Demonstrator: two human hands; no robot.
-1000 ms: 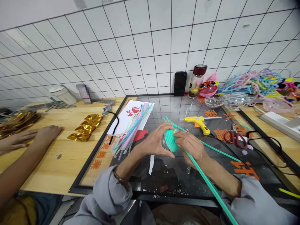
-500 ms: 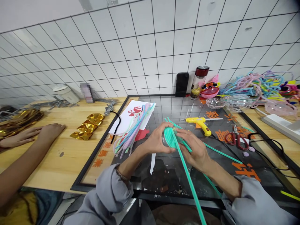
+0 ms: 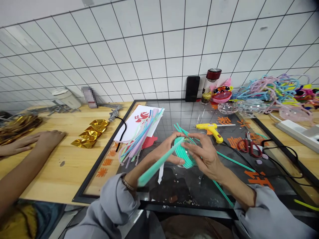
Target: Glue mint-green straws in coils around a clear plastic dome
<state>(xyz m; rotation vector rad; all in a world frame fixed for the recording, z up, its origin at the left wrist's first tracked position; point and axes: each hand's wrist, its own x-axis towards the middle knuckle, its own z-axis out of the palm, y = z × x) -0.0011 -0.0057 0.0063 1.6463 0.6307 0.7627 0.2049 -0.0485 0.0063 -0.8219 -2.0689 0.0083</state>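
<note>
Between my hands is a clear, rounded plastic shell [image 3: 184,153], with teal-green pipe cleaner laid in close rows across its side. My left hand [image 3: 164,148] cups it from the left, thumb along the lower edge. On the other side, my right hand [image 3: 206,153] grips it with bent fingers near the top of the rows. One loose teal pipe cleaner end [image 3: 158,166] sticks out toward the lower left, blurred by motion. Beyond the hands lie more teal pipe cleaners [image 3: 179,127] on the dark glass mat. Some fingertips are hidden behind the shell.
A yellow glue gun [image 3: 210,129] and red-handled scissors [image 3: 249,146] lie right of my hands. Pastel pipe cleaners [image 3: 141,139] rest on white paper [image 3: 131,121] at left. A glass bottle [image 3: 210,86] stands behind. Another person's arms [image 3: 42,146] rest at far left beside gold foil [image 3: 92,134].
The loose pipe cleaner end has swung from lower right to lower left. My right hand has shifted on the shell, and more of the teal rows show now.
</note>
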